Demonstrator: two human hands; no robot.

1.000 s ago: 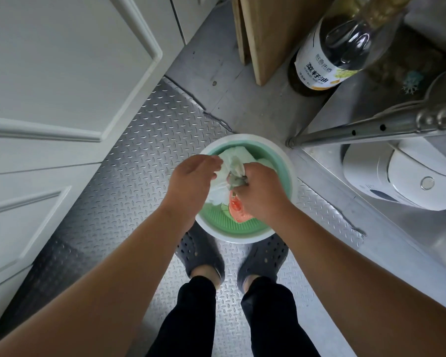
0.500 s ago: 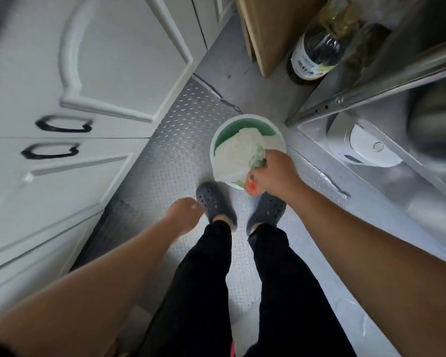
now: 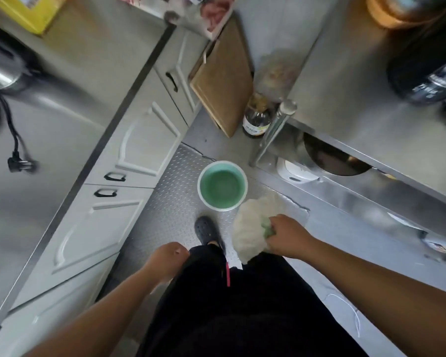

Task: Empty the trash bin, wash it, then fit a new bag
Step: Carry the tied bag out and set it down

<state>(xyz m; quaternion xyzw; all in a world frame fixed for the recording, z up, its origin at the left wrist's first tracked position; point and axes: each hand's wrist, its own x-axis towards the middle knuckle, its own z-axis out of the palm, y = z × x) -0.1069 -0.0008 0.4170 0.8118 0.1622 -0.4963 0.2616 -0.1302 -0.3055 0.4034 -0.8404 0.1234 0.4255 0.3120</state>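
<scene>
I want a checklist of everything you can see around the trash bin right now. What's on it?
Surface: bumpy metal floor plate under the bin.
Job's things: green trash bin upright and empty; full white trash bag lifted out, beside it.
Clutter: oil bottle and wooden board against the wall.
Hands: right hand grips the bag's neck; left hand holds nothing.
Cables: black cord and plug on the counter.
Surroundings: white cabinets, steel shelf.

Right hand [image 3: 286, 237] gripping knotted neck of white trash bag [image 3: 250, 234], bag clear of green bin [image 3: 222, 186] on floor, left hand [image 3: 166, 256] loosely curled, holding nothing, 1 shoe [image 3: 206, 229] visible.
</scene>
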